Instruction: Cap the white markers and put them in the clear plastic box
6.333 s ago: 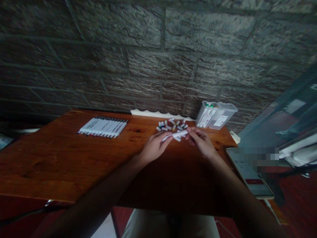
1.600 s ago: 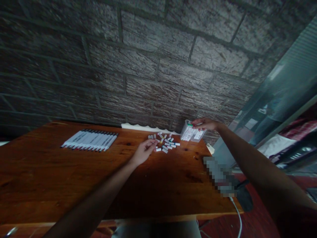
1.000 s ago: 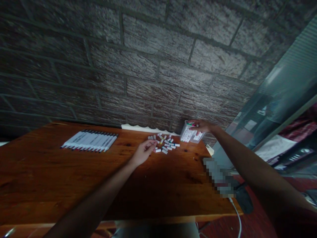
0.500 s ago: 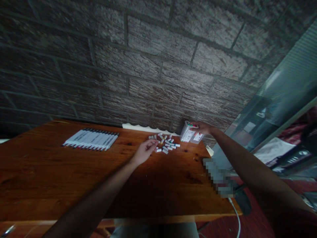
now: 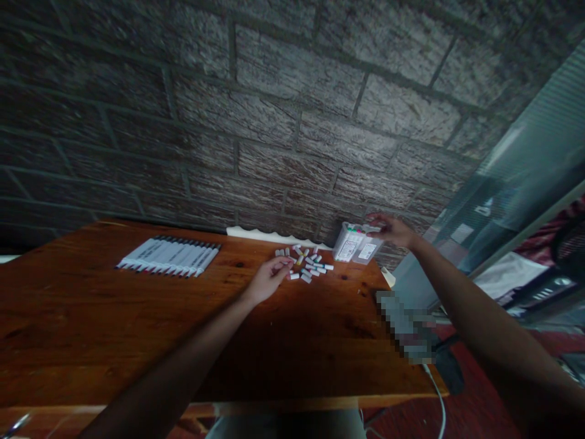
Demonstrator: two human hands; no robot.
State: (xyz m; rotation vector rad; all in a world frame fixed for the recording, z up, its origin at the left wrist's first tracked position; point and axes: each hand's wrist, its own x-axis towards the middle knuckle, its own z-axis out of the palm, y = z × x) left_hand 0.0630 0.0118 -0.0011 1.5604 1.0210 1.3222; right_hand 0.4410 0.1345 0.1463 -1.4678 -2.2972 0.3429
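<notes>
My left hand (image 5: 270, 280) rests by the near-left edge of a loose pile of short white marker caps (image 5: 315, 266), some with coloured ends. Its thumb and fingertips are pinched together; whatever may be between them is too small to make out. Up at the back right, my right hand (image 5: 395, 231) hovers with fingers apart, holding nothing that I can see. Below and left of it stands a clear plastic marker case (image 5: 346, 242) with green and pink ends showing at its top. A second clear case (image 5: 366, 249) with a white label adjoins it.
A row of white markers with dark ends (image 5: 169, 257) lies on the left of the wooden table (image 5: 283, 341). Behind the table rises a block wall (image 5: 292, 128), with a white scalloped strip (image 5: 274, 237) at its foot. A white cable (image 5: 439, 402) hangs off the right edge.
My right hand has lifted off the top of the marker case and moved a little right, its fingers spreading. My left hand has stayed in place.
</notes>
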